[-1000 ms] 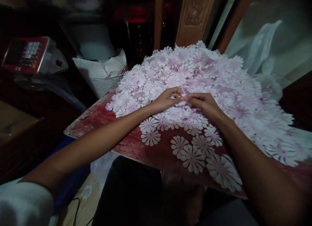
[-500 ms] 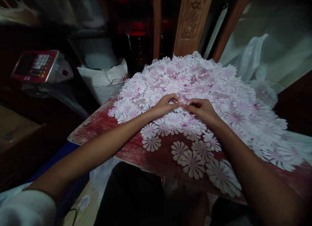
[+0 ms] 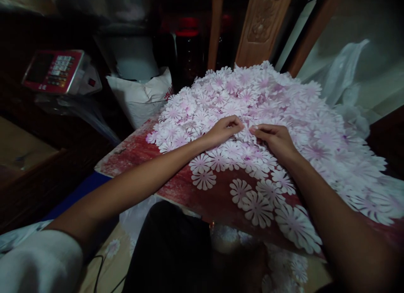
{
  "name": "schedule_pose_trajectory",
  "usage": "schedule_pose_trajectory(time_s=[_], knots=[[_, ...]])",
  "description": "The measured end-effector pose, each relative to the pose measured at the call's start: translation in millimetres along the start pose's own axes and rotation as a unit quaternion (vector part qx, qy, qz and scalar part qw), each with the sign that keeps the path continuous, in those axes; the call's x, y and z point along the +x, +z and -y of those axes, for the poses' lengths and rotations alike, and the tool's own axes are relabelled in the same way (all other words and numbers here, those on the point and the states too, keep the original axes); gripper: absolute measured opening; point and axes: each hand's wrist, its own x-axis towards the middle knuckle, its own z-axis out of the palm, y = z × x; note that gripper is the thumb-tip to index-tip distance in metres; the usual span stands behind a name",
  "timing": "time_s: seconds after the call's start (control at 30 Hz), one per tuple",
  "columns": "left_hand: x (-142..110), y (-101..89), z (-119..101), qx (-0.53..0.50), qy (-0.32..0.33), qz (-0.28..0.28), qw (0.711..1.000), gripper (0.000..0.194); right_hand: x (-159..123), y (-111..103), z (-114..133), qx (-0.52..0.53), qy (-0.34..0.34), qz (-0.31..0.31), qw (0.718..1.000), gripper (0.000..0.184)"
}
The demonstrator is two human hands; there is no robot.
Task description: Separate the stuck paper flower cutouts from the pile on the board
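Observation:
A large heap of white flower cutouts [image 3: 284, 103] with pale purple centres covers most of a worn red board [image 3: 170, 187]. My left hand [image 3: 226, 129] is over the front of the heap, thumb and fingertips pinched at the edge of a flower cutout [image 3: 247, 134]. Facing it from the right, my right hand [image 3: 274, 139] pinches the other side of the same cutout, as far as the dim light shows. The two sets of fingertips are a short gap apart. Several single cutouts [image 3: 258, 209] lie flat between my forearms, near the board's front edge.
A red scale display [image 3: 52, 72] stands at the left. Behind the board are a white sack [image 3: 142, 95], a grey bucket [image 3: 134, 57] and a carved wooden chair back [image 3: 263, 25]. A clear plastic bag [image 3: 350, 82] sits at the right. More cutouts [image 3: 112, 247] lie on the floor.
My hands have moved slightly apart; earlier their fingertips met. The whole view has shifted, so the heap and board appear a little further right and higher.

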Motion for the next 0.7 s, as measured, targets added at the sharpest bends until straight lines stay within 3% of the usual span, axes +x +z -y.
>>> schedule_pose_trajectory(time_s=[0.33, 0.7], knots=[[6.9, 2.3, 13.1, -0.023, -0.016, -0.006, 1.000, 0.011, -0.5, 4.8, 2.8, -0.043, 0.021, -0.023, 0.999, 0.062], [7.9, -0.5, 25.7, 0.044, 0.039, 0.031, 0.998, 0.012, -0.9, 10.9, 9.2, -0.055, 0.064, -0.045, 0.995, 0.059]])
